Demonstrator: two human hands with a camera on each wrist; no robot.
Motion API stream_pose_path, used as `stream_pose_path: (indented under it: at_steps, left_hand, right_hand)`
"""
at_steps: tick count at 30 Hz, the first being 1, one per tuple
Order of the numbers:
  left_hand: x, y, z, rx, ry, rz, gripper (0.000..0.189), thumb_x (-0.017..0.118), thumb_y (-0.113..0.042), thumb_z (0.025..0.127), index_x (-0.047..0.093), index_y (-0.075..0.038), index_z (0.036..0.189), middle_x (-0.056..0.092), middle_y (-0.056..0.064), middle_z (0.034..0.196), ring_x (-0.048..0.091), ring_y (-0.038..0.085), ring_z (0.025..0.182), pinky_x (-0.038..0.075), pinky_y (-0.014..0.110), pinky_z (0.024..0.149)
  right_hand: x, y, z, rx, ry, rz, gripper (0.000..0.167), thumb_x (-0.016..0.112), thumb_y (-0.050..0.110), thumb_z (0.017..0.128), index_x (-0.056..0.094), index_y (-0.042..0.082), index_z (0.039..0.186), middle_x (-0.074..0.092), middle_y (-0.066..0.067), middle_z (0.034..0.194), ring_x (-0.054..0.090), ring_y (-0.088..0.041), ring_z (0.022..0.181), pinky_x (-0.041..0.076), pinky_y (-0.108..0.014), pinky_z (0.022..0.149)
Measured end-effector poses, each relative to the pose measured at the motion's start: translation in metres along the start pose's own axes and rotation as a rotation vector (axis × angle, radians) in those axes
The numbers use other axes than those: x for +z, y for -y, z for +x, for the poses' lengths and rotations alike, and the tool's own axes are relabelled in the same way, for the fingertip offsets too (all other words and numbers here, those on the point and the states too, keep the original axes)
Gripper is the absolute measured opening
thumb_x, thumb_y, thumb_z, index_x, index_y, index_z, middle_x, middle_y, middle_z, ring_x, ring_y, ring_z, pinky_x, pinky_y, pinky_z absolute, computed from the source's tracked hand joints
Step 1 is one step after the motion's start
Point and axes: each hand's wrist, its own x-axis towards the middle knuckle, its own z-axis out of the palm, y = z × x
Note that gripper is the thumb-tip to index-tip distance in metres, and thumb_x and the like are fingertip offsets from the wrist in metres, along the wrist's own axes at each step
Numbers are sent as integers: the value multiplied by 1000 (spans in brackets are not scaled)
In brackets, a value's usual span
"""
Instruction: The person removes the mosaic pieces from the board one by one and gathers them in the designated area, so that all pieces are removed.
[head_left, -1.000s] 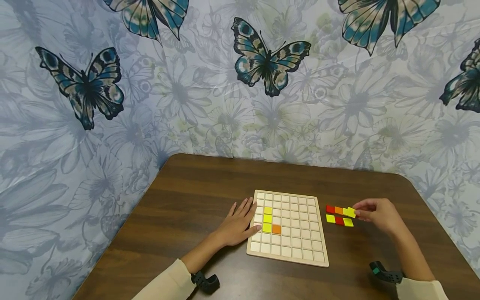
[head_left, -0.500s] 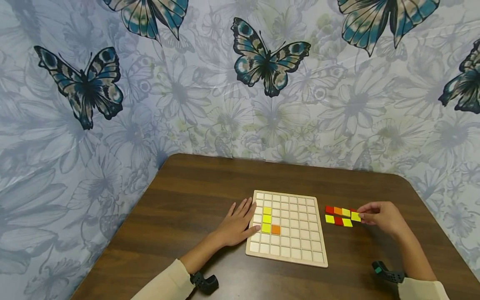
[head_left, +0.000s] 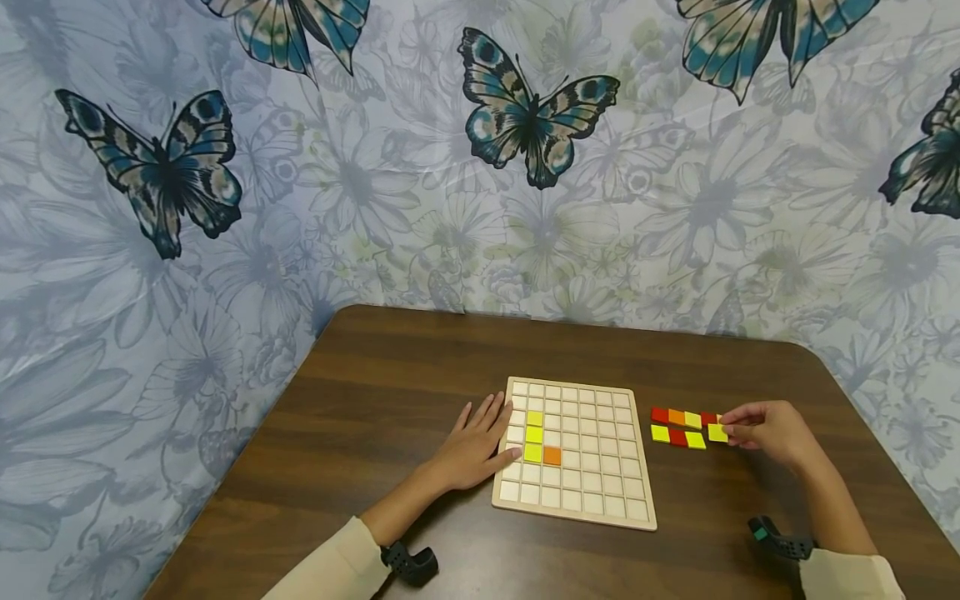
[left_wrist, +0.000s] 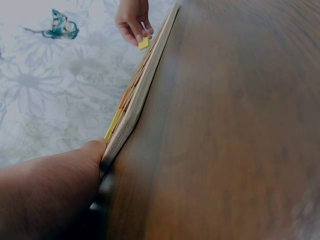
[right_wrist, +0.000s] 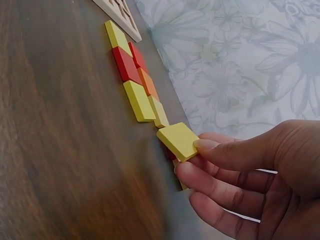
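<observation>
My left hand [head_left: 468, 450] lies with spread, straight fingers on the left edge of a pale wooden grid board [head_left: 611, 487]. Three yellow tiles [head_left: 533, 435] stand in one column of the board, with an orange tile [head_left: 552, 456] to the right of the lowest. Between thumb and fingers, my right hand [head_left: 771, 433] pinches a square yellow tile [right_wrist: 178, 140] by one side. The held tile is tilted in the right wrist view. It is at the right end of two rows of loose tiles; whether it touches the table cannot be told.
The near row has a yellow tile [head_left: 660, 433], a red tile [head_left: 678, 437] and another yellow one [head_left: 696, 440]. Behind it runs a red, orange, yellow and red row [head_left: 677, 417], its right end partly hidden by my fingers. A patterned cloth wall [head_left: 420, 208] borders the brown table [head_left: 390, 367].
My right hand has carried the yellow tile right and slightly nearer, from over the far row to the near row's end. The far row's last red tile has come into sight. My left hand stays put.
</observation>
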Motion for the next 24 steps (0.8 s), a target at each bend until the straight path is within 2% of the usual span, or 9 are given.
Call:
stream_pose_path:
  at_steps: [13, 24]
  left_hand:
    - [1, 0, -1, 4, -4, -10, 80, 36, -58, 106, 14, -5, 163, 7, 17, 169, 7, 33, 156, 7, 60, 121]
    - [4, 3, 0, 18, -22, -42, 81, 36, -58, 106, 14, -4, 163, 7, 18, 169, 6, 34, 156, 4, 61, 120]
  right_hand:
    - [2, -2, 3, 51, 8, -25, 18, 69, 0, 94, 72, -12, 106, 72, -14, 93, 69, -24, 74, 58, -28, 65]
    - [3, 4, 2, 41, 15, -55, 19, 71, 1, 92, 73, -13, 105, 72, -16, 93, 68, -23, 73, 58, -28, 64]
